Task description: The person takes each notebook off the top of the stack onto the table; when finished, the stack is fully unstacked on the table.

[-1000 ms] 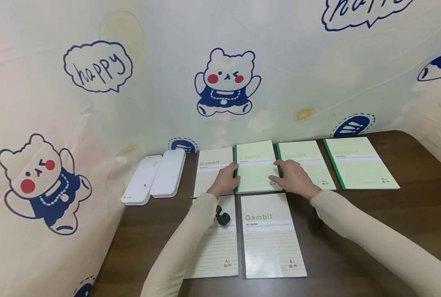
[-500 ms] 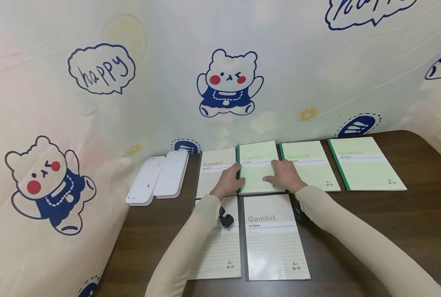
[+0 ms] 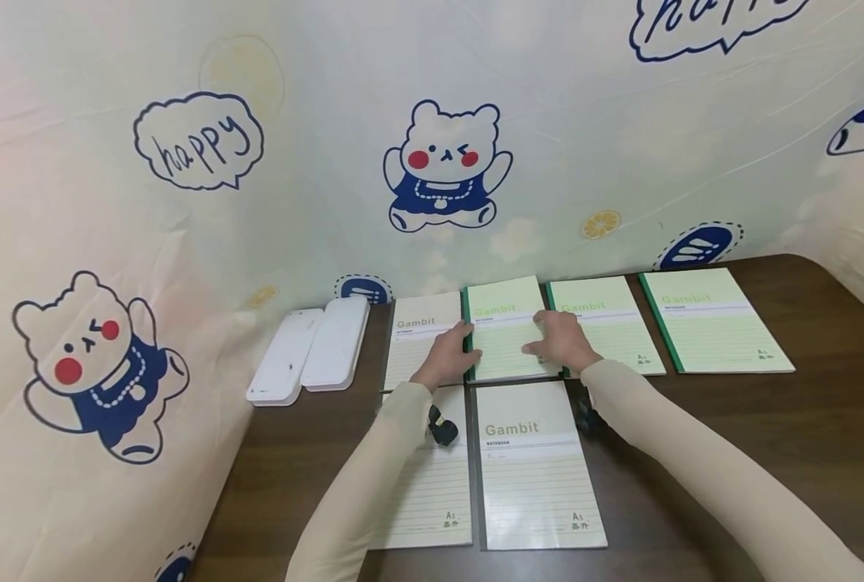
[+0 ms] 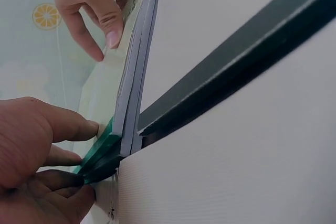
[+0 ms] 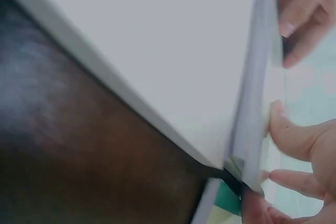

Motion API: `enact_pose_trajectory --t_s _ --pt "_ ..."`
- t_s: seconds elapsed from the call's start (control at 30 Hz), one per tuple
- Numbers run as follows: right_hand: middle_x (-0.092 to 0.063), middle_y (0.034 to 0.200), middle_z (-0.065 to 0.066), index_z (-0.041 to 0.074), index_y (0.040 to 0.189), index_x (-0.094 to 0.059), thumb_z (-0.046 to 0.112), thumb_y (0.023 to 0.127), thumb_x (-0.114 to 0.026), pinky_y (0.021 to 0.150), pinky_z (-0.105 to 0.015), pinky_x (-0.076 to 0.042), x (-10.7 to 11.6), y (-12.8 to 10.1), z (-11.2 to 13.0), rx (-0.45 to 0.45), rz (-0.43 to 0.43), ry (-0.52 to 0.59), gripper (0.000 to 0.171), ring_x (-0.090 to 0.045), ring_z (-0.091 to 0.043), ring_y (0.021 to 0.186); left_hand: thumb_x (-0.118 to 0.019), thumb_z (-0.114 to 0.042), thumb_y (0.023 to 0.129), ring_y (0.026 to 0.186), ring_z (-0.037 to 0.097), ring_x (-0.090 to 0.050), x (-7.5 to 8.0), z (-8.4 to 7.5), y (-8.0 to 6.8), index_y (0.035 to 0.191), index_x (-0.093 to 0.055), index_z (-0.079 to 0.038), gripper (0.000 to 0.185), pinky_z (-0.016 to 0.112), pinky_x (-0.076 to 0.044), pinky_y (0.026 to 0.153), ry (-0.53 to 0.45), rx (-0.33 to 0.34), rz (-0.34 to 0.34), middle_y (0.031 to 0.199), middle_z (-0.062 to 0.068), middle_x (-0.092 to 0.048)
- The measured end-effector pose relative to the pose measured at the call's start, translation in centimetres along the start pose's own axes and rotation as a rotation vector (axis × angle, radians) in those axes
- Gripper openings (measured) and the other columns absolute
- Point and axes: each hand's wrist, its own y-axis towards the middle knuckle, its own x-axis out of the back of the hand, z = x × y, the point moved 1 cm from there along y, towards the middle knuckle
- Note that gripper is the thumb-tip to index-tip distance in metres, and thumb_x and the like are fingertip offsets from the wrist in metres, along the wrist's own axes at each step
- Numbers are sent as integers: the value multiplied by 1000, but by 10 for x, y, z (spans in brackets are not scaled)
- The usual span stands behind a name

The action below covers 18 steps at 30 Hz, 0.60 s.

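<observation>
A green-spined Gambit notebook (image 3: 504, 339) lies in the back row, on top of another book whose page edges show beneath it in the left wrist view. My left hand (image 3: 446, 356) grips its spine side, thumb on the cover and fingers at the green spine (image 4: 102, 142). On the opposite side, my right hand (image 3: 564, 341) holds the right edge, its thumb over the cover and the other fingers along the side. In the right wrist view, the right hand (image 5: 310, 156) has its fingertips at the stacked page edges (image 5: 252, 108).
Left of it lies a grey-spined notebook (image 3: 410, 347); to the right are two green-spined notebooks, one near (image 3: 606, 323) and one farther (image 3: 718, 323). Two grey-spined notebooks lie in front, one (image 3: 537, 477) beside the other (image 3: 432, 493), under my left forearm. Two white cases (image 3: 335, 343) stand at the back left.
My right hand has moved left, from the gap by the neighbouring notebook onto the right edge of the middle green-spined notebook. The left hand has stayed at the spine.
</observation>
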Motion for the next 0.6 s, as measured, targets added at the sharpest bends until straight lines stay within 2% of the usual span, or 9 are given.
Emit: enact_pose_trajectory --t_s 0.07,0.13,0.23,0.33,0.4,0.47,0.6 --pt "-52 136 -29 -7 135 -49 18 84 -75 103 -54 -44 5 -2 -4 -22 7 43 62 -46 -45 128 -58 -19 96 146 29 -27 -2 0 1 150 -31 -2 63 41 -29 117 9 -8 6 160 18 -21" --pt "-52 136 -27 -5 134 -51 15 84 -75 103 -55 -44 11 -3 -6 -34 -4 66 58 -47 -44 126 -56 -18 96 146 30 -27 -3 -1 1 149 -32 0 61 41 -29 118 23 -22 2 159 18 -22" --pt "-59 118 -25 0 131 -53 14 86 -72 87 -48 -51 21 -4 -9 -54 -9 132 51 -57 -38 101 -55 -16 97 146 32 -27 -2 -2 0 147 -35 2 57 42 -29 118 60 -41 -3 159 20 -23" --pt "-55 117 -24 4 130 -55 14 89 -67 80 -43 -50 30 -6 -12 -67 19 266 44 -53 -34 98 -55 -15 97 145 34 -28 1 -4 -1 143 -43 2 50 43 -31 117 111 -47 11 159 20 -22" --pt "-50 123 -23 5 130 -56 14 91 -64 83 -44 -49 34 -9 -15 -74 33 354 41 -50 -35 107 -57 -15 96 145 34 -29 3 -5 -2 141 -45 0 49 43 -31 117 146 -44 26 159 20 -21" --pt "-44 134 -23 5 130 -56 13 92 -63 93 -49 -45 36 -12 -19 -81 21 417 40 -43 -38 121 -60 -15 95 145 34 -28 3 -5 -1 141 -46 -1 50 42 -30 117 171 -36 39 160 19 -21" --pt "-43 136 -21 6 129 -57 12 91 -64 97 -50 -43 44 -23 -30 -104 -40 456 40 -40 -36 123 -61 -14 93 146 33 -26 1 -4 0 144 -42 -2 56 42 -28 118 175 -29 48 160 19 -19"
